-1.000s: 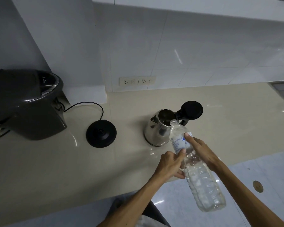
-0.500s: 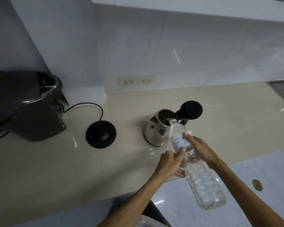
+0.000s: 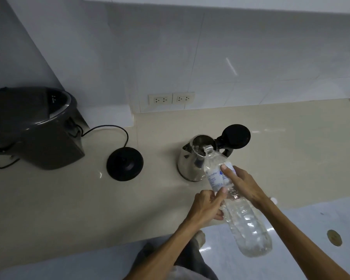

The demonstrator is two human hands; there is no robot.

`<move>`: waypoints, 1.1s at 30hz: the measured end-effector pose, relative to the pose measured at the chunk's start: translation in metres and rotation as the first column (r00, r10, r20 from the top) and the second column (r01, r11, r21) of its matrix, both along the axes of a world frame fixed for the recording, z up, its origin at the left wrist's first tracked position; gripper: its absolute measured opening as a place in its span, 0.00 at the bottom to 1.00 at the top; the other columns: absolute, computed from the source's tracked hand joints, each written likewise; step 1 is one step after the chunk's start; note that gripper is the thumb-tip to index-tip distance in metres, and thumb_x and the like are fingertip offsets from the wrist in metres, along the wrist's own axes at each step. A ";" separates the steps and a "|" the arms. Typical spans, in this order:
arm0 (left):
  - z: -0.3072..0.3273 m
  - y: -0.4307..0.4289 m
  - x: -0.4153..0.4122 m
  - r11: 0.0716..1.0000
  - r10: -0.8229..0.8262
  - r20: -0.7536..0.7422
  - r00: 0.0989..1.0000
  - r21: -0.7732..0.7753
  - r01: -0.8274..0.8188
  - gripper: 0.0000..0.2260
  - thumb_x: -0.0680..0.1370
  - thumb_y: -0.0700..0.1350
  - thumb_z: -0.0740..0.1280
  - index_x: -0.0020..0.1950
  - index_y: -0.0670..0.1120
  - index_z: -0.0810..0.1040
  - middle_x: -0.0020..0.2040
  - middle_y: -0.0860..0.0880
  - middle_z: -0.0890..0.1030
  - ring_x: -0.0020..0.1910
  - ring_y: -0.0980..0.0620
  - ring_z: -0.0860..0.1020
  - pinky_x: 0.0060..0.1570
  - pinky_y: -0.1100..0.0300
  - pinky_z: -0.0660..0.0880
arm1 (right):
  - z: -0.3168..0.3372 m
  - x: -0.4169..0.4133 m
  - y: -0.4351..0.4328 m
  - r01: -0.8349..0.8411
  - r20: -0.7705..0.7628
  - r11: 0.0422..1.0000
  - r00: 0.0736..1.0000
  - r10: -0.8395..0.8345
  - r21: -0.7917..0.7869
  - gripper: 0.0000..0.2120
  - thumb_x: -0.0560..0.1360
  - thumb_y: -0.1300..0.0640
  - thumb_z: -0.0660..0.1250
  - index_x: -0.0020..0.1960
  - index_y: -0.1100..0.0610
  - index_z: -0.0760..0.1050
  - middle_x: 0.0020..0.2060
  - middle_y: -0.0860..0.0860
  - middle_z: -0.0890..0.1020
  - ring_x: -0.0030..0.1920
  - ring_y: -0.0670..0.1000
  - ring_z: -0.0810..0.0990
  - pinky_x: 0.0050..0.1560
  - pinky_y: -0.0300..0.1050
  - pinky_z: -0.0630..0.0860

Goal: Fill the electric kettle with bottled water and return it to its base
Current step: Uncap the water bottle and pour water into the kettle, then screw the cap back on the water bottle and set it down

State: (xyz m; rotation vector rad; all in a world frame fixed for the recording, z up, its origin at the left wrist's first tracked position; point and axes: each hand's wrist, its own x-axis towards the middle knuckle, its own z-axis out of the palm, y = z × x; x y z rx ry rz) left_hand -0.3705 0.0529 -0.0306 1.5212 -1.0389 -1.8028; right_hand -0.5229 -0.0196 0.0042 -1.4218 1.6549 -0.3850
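A shiny steel kettle [image 3: 188, 164] stands on the beige counter with its black lid [image 3: 236, 136] flipped open to the right. Its round black base [image 3: 125, 163] sits apart, to the left, with a cord running back. A clear plastic water bottle [image 3: 242, 215] is tilted, neck up and forward, its open mouth at the kettle's rim. My left hand [image 3: 207, 207] grips the bottle's middle from the left. My right hand [image 3: 243, 184] holds it from the right, fingers over the label.
A dark grey appliance [image 3: 35, 128] stands at the counter's left. Two wall sockets [image 3: 171, 99] sit in the white tiled wall behind. The counter's front edge [image 3: 109, 246] runs below my hands, with pale floor and a brass floor drain [image 3: 334, 237] beyond.
The bottle's mouth has moved slightly forward over the kettle's opening. Both hands keep the same grip.
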 end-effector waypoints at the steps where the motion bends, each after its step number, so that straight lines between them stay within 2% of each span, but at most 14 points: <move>1: 0.000 -0.002 -0.004 1.000 0.024 0.010 1.000 -0.006 -0.024 0.26 0.83 0.62 0.66 0.61 0.39 0.82 0.52 0.40 0.89 0.46 0.42 0.90 0.50 0.48 0.88 | -0.002 -0.003 -0.005 -0.017 -0.003 1.000 1.000 0.017 -0.024 0.34 0.68 0.22 0.58 0.50 0.50 0.80 0.44 0.49 0.87 0.45 0.51 0.86 0.47 0.50 0.84; 5: 0.001 -0.006 -0.020 0.990 0.129 0.026 0.991 -0.053 -0.127 0.23 0.81 0.62 0.69 0.62 0.43 0.83 0.50 0.44 0.90 0.47 0.47 0.90 0.52 0.46 0.87 | 0.002 -0.011 -0.016 -0.089 0.019 0.988 0.996 0.092 -0.125 0.27 0.69 0.24 0.59 0.49 0.45 0.79 0.43 0.46 0.86 0.42 0.43 0.85 0.43 0.40 0.75; 8: 0.002 -0.010 -0.031 0.978 0.176 0.029 0.984 -0.116 -0.171 0.23 0.79 0.64 0.70 0.62 0.47 0.83 0.49 0.46 0.90 0.48 0.47 0.90 0.53 0.44 0.87 | 0.005 -0.021 -0.024 -0.112 0.052 0.976 0.991 0.123 -0.189 0.26 0.69 0.26 0.61 0.52 0.45 0.78 0.45 0.43 0.86 0.44 0.37 0.84 0.41 0.34 0.76; 10: 0.005 -0.014 -0.040 0.969 0.190 0.034 0.981 -0.168 -0.182 0.23 0.78 0.66 0.70 0.63 0.49 0.83 0.48 0.48 0.90 0.48 0.48 0.89 0.54 0.43 0.86 | 0.008 -0.031 -0.029 -0.121 0.077 0.964 0.987 0.143 -0.237 0.27 0.69 0.27 0.62 0.55 0.47 0.77 0.45 0.44 0.86 0.44 0.38 0.84 0.39 0.32 0.77; 12: 0.009 -0.020 -0.049 0.956 0.199 0.031 0.980 -0.224 -0.187 0.21 0.79 0.62 0.71 0.64 0.49 0.83 0.49 0.51 0.90 0.50 0.52 0.89 0.55 0.46 0.86 | 0.011 -0.044 -0.034 -0.128 0.098 0.948 0.982 0.162 -0.291 0.28 0.70 0.29 0.63 0.57 0.50 0.76 0.45 0.45 0.86 0.44 0.40 0.85 0.39 0.32 0.78; 15: 0.013 -0.035 -0.066 0.944 0.170 0.020 0.985 -0.292 -0.157 0.16 0.82 0.53 0.73 0.66 0.48 0.83 0.54 0.52 0.90 0.53 0.54 0.88 0.55 0.56 0.84 | 0.017 -0.074 -0.040 -0.126 0.129 0.924 0.975 0.183 -0.361 0.26 0.70 0.32 0.66 0.59 0.50 0.72 0.47 0.43 0.85 0.45 0.41 0.84 0.41 0.31 0.78; 19: 0.012 -0.064 -0.093 0.937 0.083 0.008 0.997 -0.342 -0.075 0.14 0.81 0.48 0.75 0.66 0.50 0.83 0.58 0.51 0.89 0.56 0.55 0.88 0.56 0.62 0.82 | 0.022 -0.119 -0.048 -0.093 0.136 0.908 0.978 0.161 -0.410 0.25 0.69 0.37 0.69 0.61 0.48 0.70 0.50 0.39 0.83 0.48 0.37 0.83 0.45 0.29 0.77; 22: 0.007 -0.088 -0.117 0.925 0.024 -0.013 1.000 -0.378 -0.027 0.17 0.76 0.52 0.75 0.64 0.56 0.82 0.59 0.52 0.89 0.60 0.54 0.86 0.63 0.56 0.81 | 0.019 -0.150 -0.055 -0.073 0.146 0.903 0.978 0.148 -0.424 0.28 0.69 0.38 0.70 0.65 0.48 0.68 0.54 0.37 0.80 0.53 0.34 0.81 0.49 0.28 0.76; 25: -0.006 -0.112 -0.142 0.906 -0.045 -0.026 0.999 -0.422 0.030 0.17 0.76 0.50 0.75 0.65 0.60 0.82 0.61 0.54 0.88 0.64 0.53 0.85 0.68 0.50 0.79 | 0.014 -0.180 -0.060 -0.045 0.149 0.908 0.982 0.118 -0.417 0.31 0.71 0.37 0.69 0.68 0.49 0.67 0.58 0.36 0.79 0.56 0.33 0.79 0.52 0.28 0.75; 28: -0.021 -0.135 -0.160 0.889 -0.087 0.010 0.996 -0.451 0.083 0.20 0.76 0.49 0.76 0.67 0.61 0.81 0.62 0.52 0.88 0.65 0.47 0.85 0.69 0.43 0.79 | 0.010 -0.206 -0.066 -0.061 0.101 0.918 0.989 0.109 -0.393 0.33 0.72 0.36 0.69 0.70 0.49 0.66 0.59 0.35 0.78 0.58 0.33 0.79 0.53 0.28 0.75; 31: -0.039 -0.156 -0.176 0.881 -0.132 0.092 0.987 -0.445 0.160 0.23 0.75 0.52 0.76 0.70 0.59 0.79 0.62 0.45 0.87 0.59 0.37 0.84 0.66 0.35 0.78 | 0.001 -0.231 -0.070 -0.066 0.083 0.936 0.991 0.101 -0.347 0.34 0.74 0.40 0.74 0.73 0.50 0.64 0.62 0.37 0.77 0.62 0.39 0.79 0.60 0.37 0.77; 33: -0.049 -0.167 -0.184 0.882 -0.162 0.133 0.978 -0.425 0.204 0.25 0.73 0.52 0.77 0.70 0.60 0.79 0.61 0.42 0.86 0.58 0.34 0.83 0.66 0.35 0.78 | -0.004 -0.241 -0.071 -0.076 0.075 0.946 0.992 0.104 -0.315 0.35 0.74 0.45 0.75 0.74 0.52 0.61 0.63 0.37 0.76 0.64 0.39 0.78 0.63 0.42 0.78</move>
